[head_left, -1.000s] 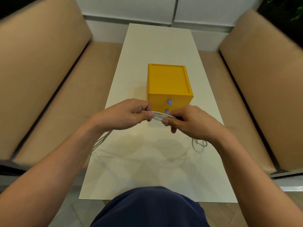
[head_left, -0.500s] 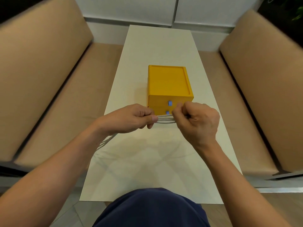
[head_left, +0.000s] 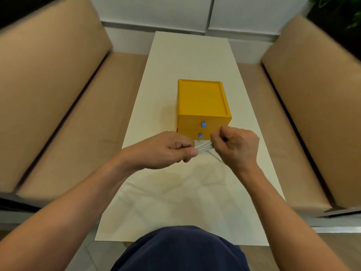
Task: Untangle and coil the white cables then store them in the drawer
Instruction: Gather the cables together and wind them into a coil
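Cables: the white cables point(head_left: 204, 148) form a short bundle of several side-by-side strands, pulled nearly level between the two hands. They are held above the table, just in front of the yellow drawer box point(head_left: 202, 100) and below its lower knob. One thin strand drops from the bundle and curves away under the right hand.
Left hand: the left hand point(head_left: 166, 151) grips the bundle's left end, fingers curled under and round it and the thumb laid along the top with its tip at the strands. It sits in front of the box's left front corner.
Right hand: the right hand point(head_left: 237, 148) is balled into a fist round the bundle's right end, back of the hand up. It is at the box's right front corner and covers the lowest right part of the box's front.
Drawer box: two stacked drawers, both pushed in. The upper knob point(head_left: 203, 124) and lower knob point(head_left: 200, 135) are blue, and the top is a shallow recessed panel.
Table: the long, narrow white table point(head_left: 191, 59) carries the box and runs on past it to the wall.
Benches: a tan cushioned bench point(head_left: 58, 94) lies left of the box and another point(head_left: 312, 94) right of it.
Person: bare forearms reach toward the box, and a dark blue garment point(head_left: 181, 249) fills the near edge.
Wall: white panels point(head_left: 156, 10) stand beyond the box.
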`<state>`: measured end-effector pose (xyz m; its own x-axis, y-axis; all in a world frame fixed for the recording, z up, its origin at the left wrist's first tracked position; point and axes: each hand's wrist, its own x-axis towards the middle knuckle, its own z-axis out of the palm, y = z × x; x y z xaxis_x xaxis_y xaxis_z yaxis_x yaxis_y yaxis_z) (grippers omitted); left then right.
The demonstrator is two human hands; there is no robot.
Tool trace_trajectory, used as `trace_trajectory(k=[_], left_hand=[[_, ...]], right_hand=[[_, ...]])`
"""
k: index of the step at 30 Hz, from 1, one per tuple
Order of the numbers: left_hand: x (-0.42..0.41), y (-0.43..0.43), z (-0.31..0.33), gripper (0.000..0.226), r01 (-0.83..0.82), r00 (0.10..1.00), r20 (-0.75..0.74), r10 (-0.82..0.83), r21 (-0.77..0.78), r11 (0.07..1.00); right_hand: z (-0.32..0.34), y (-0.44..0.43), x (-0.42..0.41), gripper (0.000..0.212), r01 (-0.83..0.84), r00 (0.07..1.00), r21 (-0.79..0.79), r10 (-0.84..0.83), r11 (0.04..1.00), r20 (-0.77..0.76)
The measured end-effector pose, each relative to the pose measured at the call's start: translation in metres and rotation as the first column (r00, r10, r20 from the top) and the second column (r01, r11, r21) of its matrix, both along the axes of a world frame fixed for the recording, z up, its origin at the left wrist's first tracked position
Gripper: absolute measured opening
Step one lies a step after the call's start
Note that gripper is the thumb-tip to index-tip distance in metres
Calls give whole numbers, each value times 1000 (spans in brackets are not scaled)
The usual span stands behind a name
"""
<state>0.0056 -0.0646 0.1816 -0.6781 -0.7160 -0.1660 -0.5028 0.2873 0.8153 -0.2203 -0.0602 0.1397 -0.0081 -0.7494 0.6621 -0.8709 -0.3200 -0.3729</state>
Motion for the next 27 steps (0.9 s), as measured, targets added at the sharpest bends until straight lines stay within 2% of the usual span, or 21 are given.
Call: trace_trajectory(k=[3, 6, 7, 9, 11, 12, 14, 18, 23, 25, 27], left_hand=[[6, -1, -2, 36, -39, 999, -35, 42, 60, 997], [19, -6, -4, 37, -101, 995, 1, 101, 43, 994], [22, -7, -4, 37, -116, 993, 13, 116, 28, 993], [27, -11, -4, 37, -117, 993, 23, 116, 15, 993], [30, -13, -1, 37, -81, 997, 20, 81, 13, 997], [31, -13, 1, 37, -61, 998, 25, 61, 14, 998], [29, -12, 4, 36, -22, 1000, 17, 22, 20, 1000], [27, -12, 6, 37, 10, 1000, -13, -10, 5, 1000], [29, -16, 5, 36, -42, 999, 9, 42, -24, 999], [32, -19, 3, 37, -69, 996, 54, 72, -51, 996], [34, -19, 4, 37, -62, 997, 35, 64, -35, 997]], right_hand=[[-13, -4, 2, 45, 7, 1000, 76, -8, 997, 13], [-3, 9, 4, 60, -191, 976, 308, 148, 932, 158], [4, 13, 0, 59, -301, 944, 416, 207, 858, 256], [23, 19, -13, 45, -493, 864, 601, 275, 630, 421], [37, 21, -26, 28, -546, 836, 718, 341, 432, 430], [40, 20, -32, 24, -544, 833, 742, 360, 391, 421], [43, 19, -37, 21, -528, 847, 739, 331, 419, 417], [47, 16, -36, 15, -399, 917, 720, 234, 568, 324], [52, 22, -29, 21, -306, 952, 711, 203, 633, 229], [59, 29, -27, 26, -352, 936, 679, 225, 645, 271], [62, 33, -28, 27, -442, 892, 654, 226, 614, 391]])
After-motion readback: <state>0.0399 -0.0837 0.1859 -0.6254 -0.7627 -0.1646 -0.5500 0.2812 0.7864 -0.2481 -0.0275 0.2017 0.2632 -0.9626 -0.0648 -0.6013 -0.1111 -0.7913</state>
